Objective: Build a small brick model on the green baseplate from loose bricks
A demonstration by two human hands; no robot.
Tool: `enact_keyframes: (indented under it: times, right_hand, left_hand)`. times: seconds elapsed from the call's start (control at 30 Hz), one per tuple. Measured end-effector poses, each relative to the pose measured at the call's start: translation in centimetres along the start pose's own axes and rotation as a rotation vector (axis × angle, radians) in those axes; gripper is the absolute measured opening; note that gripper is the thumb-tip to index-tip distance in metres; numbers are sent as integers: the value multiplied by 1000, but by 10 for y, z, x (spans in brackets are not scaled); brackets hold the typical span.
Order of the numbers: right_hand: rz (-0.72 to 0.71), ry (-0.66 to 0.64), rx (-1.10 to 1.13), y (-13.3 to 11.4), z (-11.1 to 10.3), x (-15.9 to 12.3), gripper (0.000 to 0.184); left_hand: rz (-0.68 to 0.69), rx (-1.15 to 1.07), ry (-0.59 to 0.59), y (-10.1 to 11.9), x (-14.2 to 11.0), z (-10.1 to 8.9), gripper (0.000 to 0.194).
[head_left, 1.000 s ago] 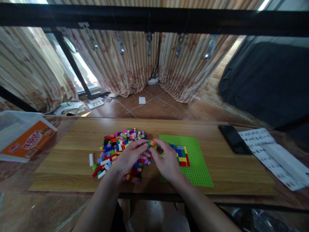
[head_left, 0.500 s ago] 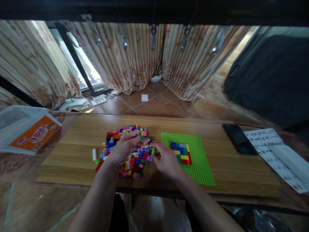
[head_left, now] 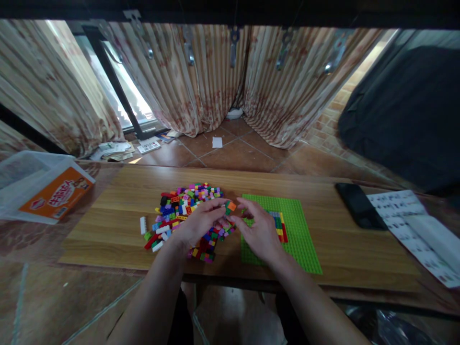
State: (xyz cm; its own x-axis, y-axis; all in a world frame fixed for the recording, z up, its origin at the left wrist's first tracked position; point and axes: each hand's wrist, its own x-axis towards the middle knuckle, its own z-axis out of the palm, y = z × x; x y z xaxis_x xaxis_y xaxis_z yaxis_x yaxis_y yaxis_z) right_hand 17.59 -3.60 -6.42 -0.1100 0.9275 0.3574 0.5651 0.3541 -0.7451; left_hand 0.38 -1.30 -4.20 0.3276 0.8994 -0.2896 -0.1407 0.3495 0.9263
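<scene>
Beside the loose bricks (head_left: 181,207), my left hand (head_left: 201,223) pinches an orange-and-green piece (head_left: 230,206), still off the baseplate. My right hand (head_left: 261,231) no longer shows the lime bit of half a second ago; its fingers now stand apart near the green baseplate (head_left: 301,239).

The wooden desk (head_left: 108,230) carries a brick pile (head_left: 183,209) left of centre (one white brick (head_left: 143,225) just beside it), a green baseplate (head_left: 301,239) close to the near edge, and a dark phone (head_left: 360,206) by the far right corner.
</scene>
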Motion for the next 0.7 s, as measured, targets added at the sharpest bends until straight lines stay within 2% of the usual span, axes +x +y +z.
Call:
enact_keyframes:
  times: [0.13,0.37,0.47,0.57,0.7]
  right_hand:
    - [-62,2,-25,-1,-2,0,29]
    - [-125,-16,-42,-2,-4,-1,24]
    - [-128,-6,-31,-6,-4,-2,24]
    - [-106,33,-9,-10,-8,-1,25]
    - [-57,139,21,-9,-17,1,25]
  left_hand:
    - [-11,19,-100,-7,4,7,34]
    - [-13,34,-113,-8,7,7,29]
    - [-16,-32,-116,-9,7,8,30]
    - [-15,-75,-75,-7,7,9,30]
    - [13,-101,79,3,6,3,30]
